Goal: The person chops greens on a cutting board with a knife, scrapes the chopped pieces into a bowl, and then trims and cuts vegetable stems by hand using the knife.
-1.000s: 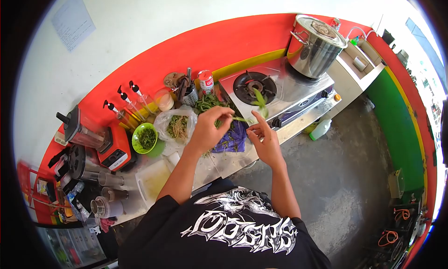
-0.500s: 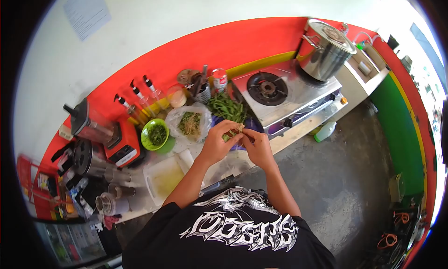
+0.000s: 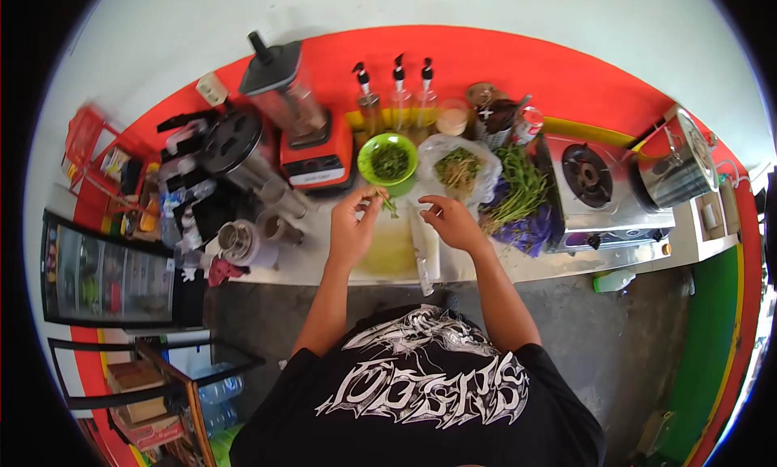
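Over the white cutting board [image 3: 387, 255], my left hand [image 3: 351, 231] pinches a small green leafy sprig [image 3: 390, 205] between thumb and fingers. Just right of it hovers my right hand [image 3: 455, 224], its fingers loosely bent and apart with nothing visible in them. A knife [image 3: 420, 244] lies lengthwise on the board between the hands. Beyond the left hand stands a lime-green bowl [image 3: 363, 161] with picked leaves inside. Beside it, a clear plastic bag [image 3: 489, 161] holds stems and leaves [image 3: 458, 172]. A bunch of leafy greens [image 3: 519, 188] rests on purple plastic [image 3: 526, 236].
Left of the bowl are a red blender [image 3: 316, 155], a second blender jar [image 3: 235, 147] and a metal-topped container [image 3: 237, 242]. Pump bottles [image 3: 400, 103] line the wall. To the right sits a gas stove [image 3: 603, 216] with a large steel pot [image 3: 680, 159].
The view has swung left along the counter. My hands, together near the leafy bunch before, are now apart above the cutting board, with the sprig in my left hand.
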Action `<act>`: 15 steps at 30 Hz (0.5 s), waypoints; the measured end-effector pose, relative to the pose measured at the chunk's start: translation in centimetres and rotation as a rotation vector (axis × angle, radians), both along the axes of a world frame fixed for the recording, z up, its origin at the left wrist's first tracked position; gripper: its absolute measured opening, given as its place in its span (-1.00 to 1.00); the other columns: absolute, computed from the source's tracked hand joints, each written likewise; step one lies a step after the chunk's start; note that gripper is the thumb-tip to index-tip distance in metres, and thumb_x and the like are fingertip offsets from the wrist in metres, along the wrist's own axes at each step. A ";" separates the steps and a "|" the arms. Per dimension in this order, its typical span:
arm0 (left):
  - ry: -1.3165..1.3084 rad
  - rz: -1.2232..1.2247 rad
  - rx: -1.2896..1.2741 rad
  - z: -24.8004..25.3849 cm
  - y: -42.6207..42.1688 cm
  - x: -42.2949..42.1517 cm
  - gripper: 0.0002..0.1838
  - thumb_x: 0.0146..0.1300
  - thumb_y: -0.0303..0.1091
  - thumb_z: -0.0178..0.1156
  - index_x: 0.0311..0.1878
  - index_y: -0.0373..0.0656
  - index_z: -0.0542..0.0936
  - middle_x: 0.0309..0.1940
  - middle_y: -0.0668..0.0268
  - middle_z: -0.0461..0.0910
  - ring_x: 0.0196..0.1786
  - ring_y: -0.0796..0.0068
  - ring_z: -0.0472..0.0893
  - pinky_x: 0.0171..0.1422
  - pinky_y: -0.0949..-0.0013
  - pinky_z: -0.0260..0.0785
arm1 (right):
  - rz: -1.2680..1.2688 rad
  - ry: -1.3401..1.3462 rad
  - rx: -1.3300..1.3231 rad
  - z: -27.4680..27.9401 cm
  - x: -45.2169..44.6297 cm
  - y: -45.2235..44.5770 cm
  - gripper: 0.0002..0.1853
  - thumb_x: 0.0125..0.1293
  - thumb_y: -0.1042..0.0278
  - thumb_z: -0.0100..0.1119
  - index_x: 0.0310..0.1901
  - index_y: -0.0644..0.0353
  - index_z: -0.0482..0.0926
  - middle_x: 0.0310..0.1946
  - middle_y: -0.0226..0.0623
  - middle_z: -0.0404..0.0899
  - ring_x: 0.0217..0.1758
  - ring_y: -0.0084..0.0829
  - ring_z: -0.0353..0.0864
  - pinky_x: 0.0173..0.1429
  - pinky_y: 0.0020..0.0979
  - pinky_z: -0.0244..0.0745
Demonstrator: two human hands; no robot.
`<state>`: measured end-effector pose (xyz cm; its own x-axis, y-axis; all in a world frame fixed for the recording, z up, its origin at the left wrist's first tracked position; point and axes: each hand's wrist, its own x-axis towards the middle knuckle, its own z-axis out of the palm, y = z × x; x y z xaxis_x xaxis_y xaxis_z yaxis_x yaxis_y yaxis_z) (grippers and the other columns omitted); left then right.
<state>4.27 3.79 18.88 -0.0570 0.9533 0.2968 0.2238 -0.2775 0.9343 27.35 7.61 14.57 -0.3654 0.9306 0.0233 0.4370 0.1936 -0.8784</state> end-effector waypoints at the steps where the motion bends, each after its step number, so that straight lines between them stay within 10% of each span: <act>1: -0.021 0.033 -0.007 -0.2 -0.4 -1.3 -0.81 0.46 -0.40 0.21 0.02 -0.25 0.69 -0.16 0.33 0.75 -0.16 0.62 0.64 -0.08 0.46 0.43 | 0.038 -0.072 0.068 -2.3 -0.8 0.5 -0.64 0.38 0.30 0.28 0.15 0.23 0.63 -0.38 -0.16 0.72 -0.36 -0.31 0.70 -0.17 -0.27 0.57; 5: -0.039 0.145 -0.011 -1.3 -2.4 -5.5 -0.80 0.46 -0.40 0.21 0.02 -0.28 0.68 -0.17 0.31 0.74 -0.17 0.62 0.62 -0.08 0.49 0.42 | 0.073 -0.373 -0.028 -8.3 -3.5 1.0 -0.52 0.32 0.19 0.27 0.23 0.19 0.54 -0.14 0.01 0.75 -0.03 0.03 0.73 0.11 -0.04 0.58; 15: -0.077 0.171 -0.080 -3.9 -4.9 -10.3 -0.79 0.44 -0.41 0.22 0.03 -0.28 0.68 -0.17 0.30 0.76 -0.18 0.63 0.62 -0.09 0.48 0.39 | -0.082 -0.985 -0.398 -10.4 -5.8 -1.2 -0.33 0.22 -0.07 0.34 0.24 0.24 0.51 0.15 0.00 0.66 0.26 -0.05 0.64 0.28 -0.10 0.57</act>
<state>-5.99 -1.11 14.97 -0.2394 0.9481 0.2090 0.1888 -0.1657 0.9679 21.55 6.43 4.21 0.0065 0.8285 -0.5600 0.9880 -0.0919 -0.1244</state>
